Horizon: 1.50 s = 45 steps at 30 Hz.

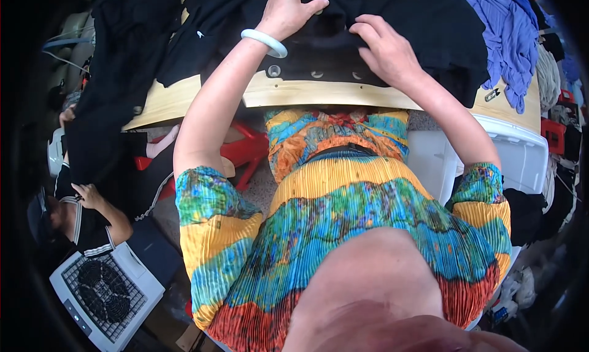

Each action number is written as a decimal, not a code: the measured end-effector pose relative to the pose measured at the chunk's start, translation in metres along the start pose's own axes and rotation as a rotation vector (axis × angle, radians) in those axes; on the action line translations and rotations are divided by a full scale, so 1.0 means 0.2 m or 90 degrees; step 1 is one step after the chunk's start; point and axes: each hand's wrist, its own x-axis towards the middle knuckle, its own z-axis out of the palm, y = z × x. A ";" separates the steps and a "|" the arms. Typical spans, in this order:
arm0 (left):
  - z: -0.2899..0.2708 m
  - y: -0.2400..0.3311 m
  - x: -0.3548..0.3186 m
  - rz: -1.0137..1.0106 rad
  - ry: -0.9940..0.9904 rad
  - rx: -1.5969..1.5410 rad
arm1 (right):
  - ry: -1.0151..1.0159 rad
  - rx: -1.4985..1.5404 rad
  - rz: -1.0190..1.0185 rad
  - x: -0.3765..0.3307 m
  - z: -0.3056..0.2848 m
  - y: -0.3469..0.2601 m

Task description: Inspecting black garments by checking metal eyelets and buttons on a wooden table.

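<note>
Black cloth covers much of the light wooden table in front of me. At the far side, my left hand rests on the cloth, thumb stretched away from the fingers. It wears a pale bangle, and the top edge of the view cuts off part of the hand. My right hand lies on the same cloth, slightly to the right and nearer. Its bent fingers point left, with the thumb apart from them. Nothing shows in either hand. Between my wrists and the table's front edge lies a dark strip with several round marks.
Purple-blue cloth drapes over the table's right end, beside a small metal piece. Below stands a white plastic tub. A red stool is under the table's left part. Another person sits at left, behind a fan unit.
</note>
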 end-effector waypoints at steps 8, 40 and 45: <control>-0.08 0.05 -0.09 -0.001 -0.133 -0.050 | -0.137 0.096 0.014 0.01 -0.02 -0.04; -0.02 0.26 -0.26 0.080 -0.130 -0.081 | -0.020 0.023 0.082 0.09 -0.01 -0.05; 0.05 0.26 -0.30 0.128 -0.015 -0.027 | -0.090 0.052 0.125 0.12 -0.01 -0.07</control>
